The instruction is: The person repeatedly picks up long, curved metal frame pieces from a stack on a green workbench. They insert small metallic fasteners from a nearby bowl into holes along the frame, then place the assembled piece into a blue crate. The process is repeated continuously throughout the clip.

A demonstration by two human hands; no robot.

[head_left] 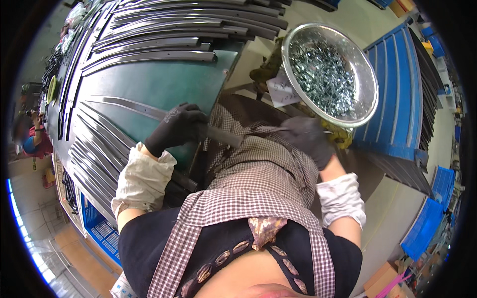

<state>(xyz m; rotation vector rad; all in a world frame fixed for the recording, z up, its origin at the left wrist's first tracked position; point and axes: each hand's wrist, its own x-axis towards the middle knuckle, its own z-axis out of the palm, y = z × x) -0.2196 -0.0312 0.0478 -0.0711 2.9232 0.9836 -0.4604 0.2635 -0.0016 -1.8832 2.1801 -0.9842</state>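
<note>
My left hand [176, 128], in a dark glove, is closed around a long, thin, dark metal strip [218, 135], flat and slightly curved. I grip it near its middle; one end runs back onto the green desk [164, 87] to the left of my hand, the other sticks out over the desk's near edge toward my checked apron [268, 164]. More strips like it lie in rows on the desk, left of and beyond the one I hold, so the only bare green patch is just past my left hand. Right of the strip, my right hand [308, 139], also gloved, sits low against the apron with its fingers curled; I think a thin bit of metal pokes from it, but I cannot tell what it holds. Just beyond that hand stands a round metal bowl [367, 74] filled with small shiny parts. Blue bins [397, 69] crowd in right of the bowl.
</note>
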